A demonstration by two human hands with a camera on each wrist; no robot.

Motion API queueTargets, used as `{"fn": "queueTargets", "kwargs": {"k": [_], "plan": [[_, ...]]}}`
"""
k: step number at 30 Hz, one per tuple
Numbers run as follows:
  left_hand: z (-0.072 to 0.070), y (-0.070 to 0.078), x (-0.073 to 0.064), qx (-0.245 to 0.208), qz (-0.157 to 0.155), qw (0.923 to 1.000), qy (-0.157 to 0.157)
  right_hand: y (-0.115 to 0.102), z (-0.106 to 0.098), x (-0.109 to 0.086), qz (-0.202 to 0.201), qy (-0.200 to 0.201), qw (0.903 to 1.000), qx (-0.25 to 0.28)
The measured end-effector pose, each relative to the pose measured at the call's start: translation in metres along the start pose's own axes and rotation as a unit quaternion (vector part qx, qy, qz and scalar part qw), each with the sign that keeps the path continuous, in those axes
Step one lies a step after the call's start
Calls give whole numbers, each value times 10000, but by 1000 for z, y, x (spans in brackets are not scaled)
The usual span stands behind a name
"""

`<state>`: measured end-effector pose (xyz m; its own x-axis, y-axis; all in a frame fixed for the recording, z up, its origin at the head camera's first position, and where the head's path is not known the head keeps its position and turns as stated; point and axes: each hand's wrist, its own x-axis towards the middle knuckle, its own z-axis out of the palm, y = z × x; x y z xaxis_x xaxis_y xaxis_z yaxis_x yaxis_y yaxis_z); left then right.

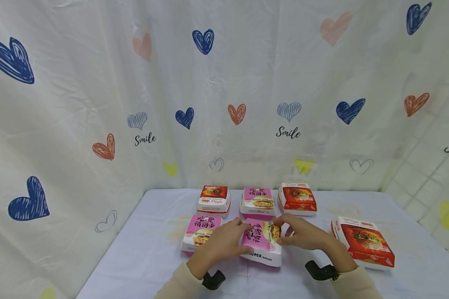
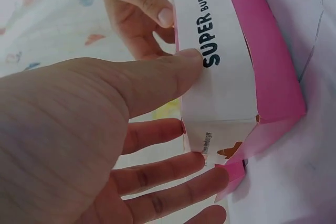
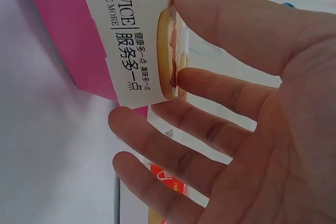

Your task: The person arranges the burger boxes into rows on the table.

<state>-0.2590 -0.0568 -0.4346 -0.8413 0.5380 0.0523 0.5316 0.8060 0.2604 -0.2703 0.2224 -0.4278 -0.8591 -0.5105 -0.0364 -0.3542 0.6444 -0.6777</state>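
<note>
Pink lidded box (image 1: 261, 240) between left hand (image 1: 224, 244) and right hand (image 1: 306, 233)

Middle pink box (image 1: 262, 238): front flap (image 2: 226, 61) says "SUPER BURGER", pretty legible. Side flap (image 3: 128, 40) has "SERVICE" and "LITTLE MORE", start clipped by frame, plus Chinese "健康多一点 美味多一点" and bigger "服务多一点". Big dark Chinese lettering on top, can't really make it out. Curtain (image 1: 254, 79) says "Smile" twice, third one cut off at right edge. Red boxes (image 1: 366, 241): small print too tiny.
</note>
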Motion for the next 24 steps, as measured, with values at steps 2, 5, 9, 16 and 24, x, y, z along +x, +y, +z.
{"fn": "queueTargets", "kwargs": {"k": [2,5,9,16,24], "plan": [[0,-1,0,18,47,10000,18,0,0,0,12,1,10000,-16],[-1,-1,-1,4,81,10000,35,0,0,0,82,-3,10000,-18],[-1,-2,-1,-37,85,10000,13,0,0,0,144,-15,9999,-62],[0,-5,1,-40,108,9999,17,-2,-1,1,153,-51,9998,-102],[0,-7,2,108,231,9995,173,-1,0,1,157,-61,9998,-100]]}}
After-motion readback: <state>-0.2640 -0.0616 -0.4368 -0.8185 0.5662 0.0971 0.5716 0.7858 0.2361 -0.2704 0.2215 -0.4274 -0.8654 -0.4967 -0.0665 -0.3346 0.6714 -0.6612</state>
